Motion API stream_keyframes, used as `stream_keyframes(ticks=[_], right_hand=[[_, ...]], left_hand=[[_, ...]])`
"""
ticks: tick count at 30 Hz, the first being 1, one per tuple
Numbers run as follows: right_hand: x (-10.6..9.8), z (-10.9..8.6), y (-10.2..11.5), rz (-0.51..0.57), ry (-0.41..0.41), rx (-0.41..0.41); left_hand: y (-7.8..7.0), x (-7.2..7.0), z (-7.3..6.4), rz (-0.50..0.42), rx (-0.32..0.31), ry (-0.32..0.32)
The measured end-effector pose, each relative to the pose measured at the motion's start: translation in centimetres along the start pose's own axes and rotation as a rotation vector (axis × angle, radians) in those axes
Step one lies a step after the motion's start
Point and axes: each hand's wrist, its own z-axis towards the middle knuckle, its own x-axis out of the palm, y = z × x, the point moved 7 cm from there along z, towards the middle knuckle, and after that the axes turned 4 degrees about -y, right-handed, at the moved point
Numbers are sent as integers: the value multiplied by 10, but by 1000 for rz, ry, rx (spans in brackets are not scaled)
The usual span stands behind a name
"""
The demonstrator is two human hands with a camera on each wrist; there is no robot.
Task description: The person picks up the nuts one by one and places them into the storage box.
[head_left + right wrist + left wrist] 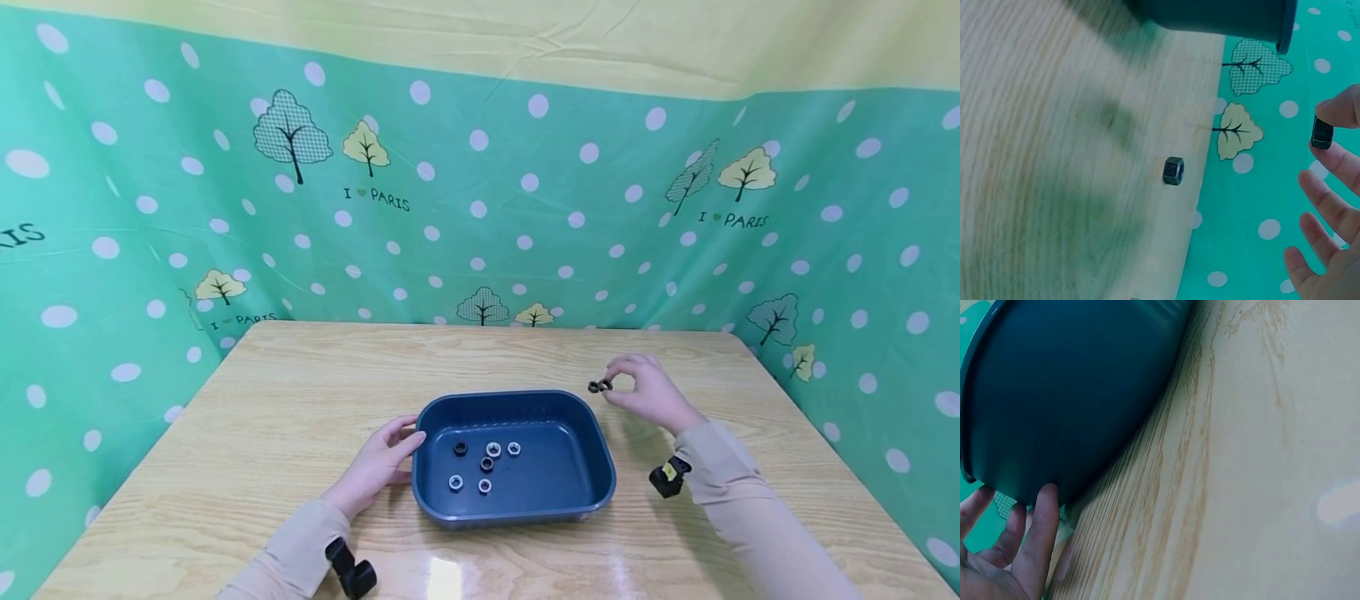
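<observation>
A dark blue plastic bin [517, 512] stands on the table with several silver nuts [492, 449] and two black nuts [460, 448] on its floor. At its left end my left hand [382, 462] holds the rim, thumb over the edge and fingertips [1047, 497] against the outer wall. Beyond the bin's far right corner, my right hand [647, 393] pinches a black hex nut [1322, 132] between thumb and index finger, the other fingers spread. Another black nut [1173, 170] lies on the tabletop beside it.
The wooden table [315, 375] reaches back to a green dotted curtain [480, 208], which also hangs along both sides. Black wrist camera mounts [352, 571] sit on both sleeves. The bin's raised walls stand between the right hand and the nuts inside.
</observation>
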Motion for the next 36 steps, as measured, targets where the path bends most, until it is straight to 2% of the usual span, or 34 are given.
stream_keyframes(ticks=[16, 26, 36], right_hand=[[-7, 6, 23, 13, -14, -61], [-2, 15, 51, 37, -8, -135], [10, 22, 82, 116, 30, -151]], left_hand=[[-1, -1, 3, 0, -4, 9], [0, -1, 4, -3, -6, 13], [2, 0, 4, -9, -7, 4]])
